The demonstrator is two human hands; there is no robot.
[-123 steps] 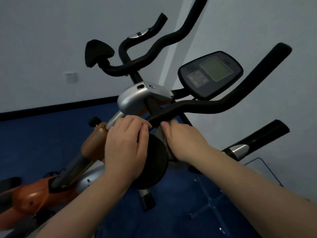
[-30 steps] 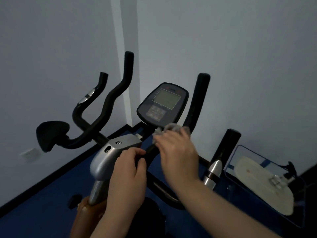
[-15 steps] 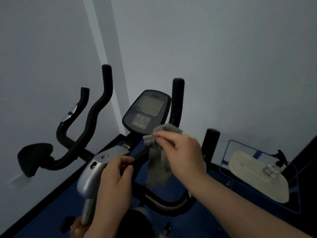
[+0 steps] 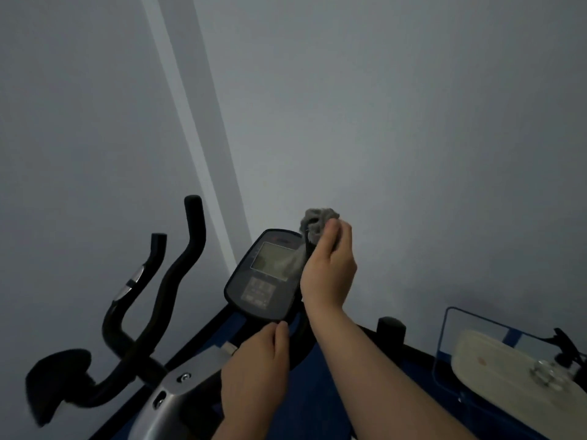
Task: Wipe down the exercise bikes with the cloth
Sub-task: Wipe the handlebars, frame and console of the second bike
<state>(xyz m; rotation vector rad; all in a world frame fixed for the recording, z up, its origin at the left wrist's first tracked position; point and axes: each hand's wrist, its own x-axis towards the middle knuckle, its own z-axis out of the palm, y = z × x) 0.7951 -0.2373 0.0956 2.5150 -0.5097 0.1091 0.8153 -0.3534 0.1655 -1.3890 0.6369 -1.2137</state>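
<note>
Change since half a second earlier: right hand (image 4: 328, 265) had risen from below the console (image 4: 265, 276) to its upper right edge, carrying the cloth (image 4: 313, 228) up with it; left hand (image 4: 255, 373) had shifted from the silver stem cover (image 4: 178, 392) toward the console's lower edge.
Hands counted: two, both bare.
Right hand pose: raised, back toward the camera, fingers and thumb curled round the grey cloth, gripping it bunched at the top.
Cloth position: one cloth, held at the console's upper right corner, its tail hanging across the right side of the screen.
Left hand pose: low, fingers bent at the console's underside; whether they gripped anything could not be determined.
Exercise bikes: one console, several black handlebar (image 4: 178, 281) prongs; the number of bikes could not be determined.
Other items: one glass-topped stand (image 4: 451, 338) at right, bearing a pale oval board (image 4: 495, 363).
</note>
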